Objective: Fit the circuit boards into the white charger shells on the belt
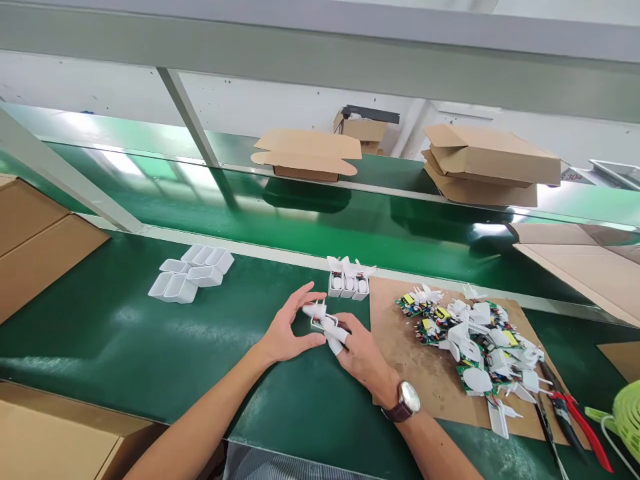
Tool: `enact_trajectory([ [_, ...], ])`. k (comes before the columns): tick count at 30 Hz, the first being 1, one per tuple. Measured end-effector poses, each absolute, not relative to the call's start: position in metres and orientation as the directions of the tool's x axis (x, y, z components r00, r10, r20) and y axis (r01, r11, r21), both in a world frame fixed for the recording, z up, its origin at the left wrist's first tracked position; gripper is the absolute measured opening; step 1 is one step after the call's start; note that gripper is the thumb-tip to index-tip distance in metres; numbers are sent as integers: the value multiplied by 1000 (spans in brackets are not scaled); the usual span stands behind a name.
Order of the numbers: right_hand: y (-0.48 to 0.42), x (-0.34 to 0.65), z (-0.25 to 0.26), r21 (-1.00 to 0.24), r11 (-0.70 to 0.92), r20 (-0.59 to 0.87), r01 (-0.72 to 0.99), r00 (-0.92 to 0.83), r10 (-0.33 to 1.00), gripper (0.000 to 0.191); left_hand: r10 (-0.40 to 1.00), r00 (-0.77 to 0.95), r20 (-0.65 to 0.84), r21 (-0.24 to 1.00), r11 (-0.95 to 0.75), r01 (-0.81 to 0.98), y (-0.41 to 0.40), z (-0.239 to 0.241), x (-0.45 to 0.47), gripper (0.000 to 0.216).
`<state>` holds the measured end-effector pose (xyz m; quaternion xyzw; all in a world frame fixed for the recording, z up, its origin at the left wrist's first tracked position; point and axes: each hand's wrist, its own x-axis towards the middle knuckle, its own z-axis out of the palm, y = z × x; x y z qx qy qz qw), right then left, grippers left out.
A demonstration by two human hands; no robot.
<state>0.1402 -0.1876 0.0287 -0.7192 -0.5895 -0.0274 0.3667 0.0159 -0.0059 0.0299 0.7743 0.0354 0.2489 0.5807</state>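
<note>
Both hands meet over the green table near its middle. My left hand (289, 329) pinches one side of a small white charger housing (320, 319) between thumb and fingers. My right hand (361, 352), with white finger cots and a wristwatch, grips the housing's other side. Just beyond them stand three assembled white chargers (349, 279) in a row. To the right, a pile of circuit boards with white plug parts (473, 337) lies on a cardboard sheet (405, 360). A cluster of empty white shells (191, 273) sits to the left.
Red-handled cutters (575, 413) lie at the cardboard's right edge, beside a green fan (627, 417). Cardboard boxes (35, 240) border the left and front. A green conveyor belt (310, 220) runs behind, with folded cartons (307, 155) on the shelf above.
</note>
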Motion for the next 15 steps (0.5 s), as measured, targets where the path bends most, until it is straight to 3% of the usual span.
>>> enact_trajectory([
  [7,-182,136,28,-508,-110,397,854,346,850,34,367,798,478,787,-583,-203,-4,37,20,15],
  [11,-181,137,33,-469,-95,403,878,308,862,30,352,770,533,748,-622,-233,-5,43,22,10],
  [15,-183,139,32,-569,-70,411,819,357,839,32,354,787,506,761,-613,-213,-5,42,22,10],
])
